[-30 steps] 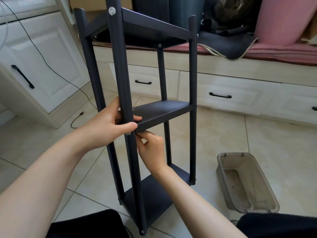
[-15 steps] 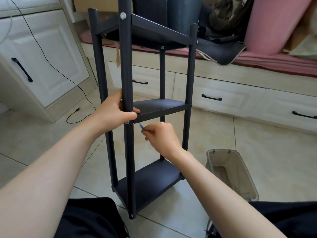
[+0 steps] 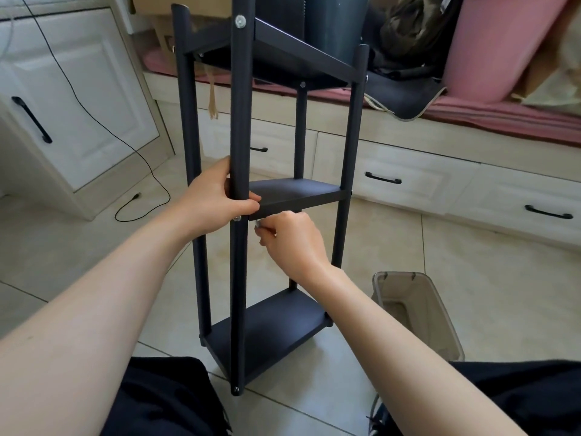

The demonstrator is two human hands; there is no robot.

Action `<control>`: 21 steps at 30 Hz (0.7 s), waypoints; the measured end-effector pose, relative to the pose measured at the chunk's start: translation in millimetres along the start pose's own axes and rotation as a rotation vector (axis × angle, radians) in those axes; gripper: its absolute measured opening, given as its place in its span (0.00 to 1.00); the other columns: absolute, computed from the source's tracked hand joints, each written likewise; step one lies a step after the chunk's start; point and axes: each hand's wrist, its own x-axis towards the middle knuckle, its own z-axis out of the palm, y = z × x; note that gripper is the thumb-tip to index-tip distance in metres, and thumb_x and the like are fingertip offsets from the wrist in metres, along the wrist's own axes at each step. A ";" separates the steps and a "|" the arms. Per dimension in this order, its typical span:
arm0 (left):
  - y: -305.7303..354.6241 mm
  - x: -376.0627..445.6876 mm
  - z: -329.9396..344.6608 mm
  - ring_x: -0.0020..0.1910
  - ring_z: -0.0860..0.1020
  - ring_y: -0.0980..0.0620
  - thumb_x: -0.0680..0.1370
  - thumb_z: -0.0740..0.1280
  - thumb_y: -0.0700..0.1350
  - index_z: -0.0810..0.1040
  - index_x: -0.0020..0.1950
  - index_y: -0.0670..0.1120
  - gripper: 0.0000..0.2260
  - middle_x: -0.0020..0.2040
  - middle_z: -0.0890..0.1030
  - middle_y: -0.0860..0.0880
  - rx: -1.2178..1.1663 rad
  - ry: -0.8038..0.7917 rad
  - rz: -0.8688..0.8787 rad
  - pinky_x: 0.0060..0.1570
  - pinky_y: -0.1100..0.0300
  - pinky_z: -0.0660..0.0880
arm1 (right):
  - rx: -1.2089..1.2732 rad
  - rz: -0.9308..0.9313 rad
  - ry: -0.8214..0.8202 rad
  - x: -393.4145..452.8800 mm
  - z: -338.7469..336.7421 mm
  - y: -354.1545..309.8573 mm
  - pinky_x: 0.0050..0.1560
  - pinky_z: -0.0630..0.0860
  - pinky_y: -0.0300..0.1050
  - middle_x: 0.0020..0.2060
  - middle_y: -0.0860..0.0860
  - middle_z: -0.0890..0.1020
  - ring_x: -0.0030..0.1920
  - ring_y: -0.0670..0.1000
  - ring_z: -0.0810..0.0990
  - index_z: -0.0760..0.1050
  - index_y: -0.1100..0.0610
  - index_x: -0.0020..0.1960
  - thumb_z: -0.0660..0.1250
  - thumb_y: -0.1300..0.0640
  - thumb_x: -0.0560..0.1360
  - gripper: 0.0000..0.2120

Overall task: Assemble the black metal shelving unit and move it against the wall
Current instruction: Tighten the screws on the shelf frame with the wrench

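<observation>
Fastening of the middle shelf [image 3: 295, 191] is underway: left hand [image 3: 217, 201] grips the front post [image 3: 240, 136], right hand [image 3: 290, 236] pinches a small silvery tool [image 3: 258, 224] at frame centre. Next move likely needs it seated on the bolt [image 3: 236, 218].

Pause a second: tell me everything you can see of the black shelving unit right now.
The black shelving unit stands upright on the tiled floor: four round matte-black posts, three flat shelves, metal by the look. Silver screw heads show on the front post at the top and middle shelves. The left hand grips the front post at the middle shelf; the right hand pinches a small silvery tool just under that shelf's front corner. A clear plastic bin sits beside it, apart.
</observation>
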 end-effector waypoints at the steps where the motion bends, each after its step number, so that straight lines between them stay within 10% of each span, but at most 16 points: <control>1: -0.3 0.1 0.6 0.51 0.82 0.54 0.75 0.75 0.43 0.71 0.61 0.50 0.19 0.49 0.85 0.50 0.000 -0.001 0.003 0.50 0.56 0.80 | 0.004 -0.005 0.020 -0.5 3.0 -0.3 0.47 0.79 0.51 0.42 0.52 0.85 0.45 0.56 0.80 0.84 0.56 0.50 0.62 0.56 0.81 0.12; 8: -4.6 1.4 0.3 0.43 0.82 0.64 0.74 0.76 0.43 0.71 0.58 0.53 0.19 0.39 0.84 0.59 0.000 0.019 0.015 0.37 0.67 0.74 | 0.204 -0.061 0.230 -7.7 29.8 6.6 0.43 0.78 0.52 0.37 0.51 0.86 0.39 0.55 0.82 0.85 0.59 0.46 0.67 0.58 0.79 0.09; 15: -1.7 -0.6 1.4 0.50 0.82 0.50 0.74 0.75 0.44 0.71 0.57 0.50 0.17 0.50 0.84 0.47 0.041 0.005 0.037 0.49 0.53 0.81 | 0.402 -0.108 0.431 -7.6 63.6 12.4 0.40 0.78 0.43 0.38 0.54 0.86 0.35 0.48 0.81 0.85 0.63 0.48 0.69 0.62 0.77 0.06; 18: -2.6 -1.4 -0.8 0.47 0.83 0.59 0.74 0.75 0.42 0.71 0.54 0.53 0.16 0.47 0.85 0.52 0.020 -0.006 0.036 0.44 0.62 0.78 | 0.459 -0.098 0.495 -5.3 76.1 8.0 0.37 0.70 0.31 0.32 0.48 0.80 0.32 0.42 0.72 0.84 0.63 0.43 0.68 0.62 0.77 0.07; 21: -6.4 -0.6 -3.7 0.45 0.81 0.67 0.74 0.75 0.41 0.72 0.56 0.51 0.16 0.45 0.86 0.55 -0.007 -0.014 0.028 0.38 0.71 0.75 | 0.571 -0.066 0.469 1.6 88.8 5.0 0.35 0.77 0.41 0.31 0.47 0.78 0.31 0.45 0.75 0.83 0.63 0.43 0.68 0.62 0.78 0.08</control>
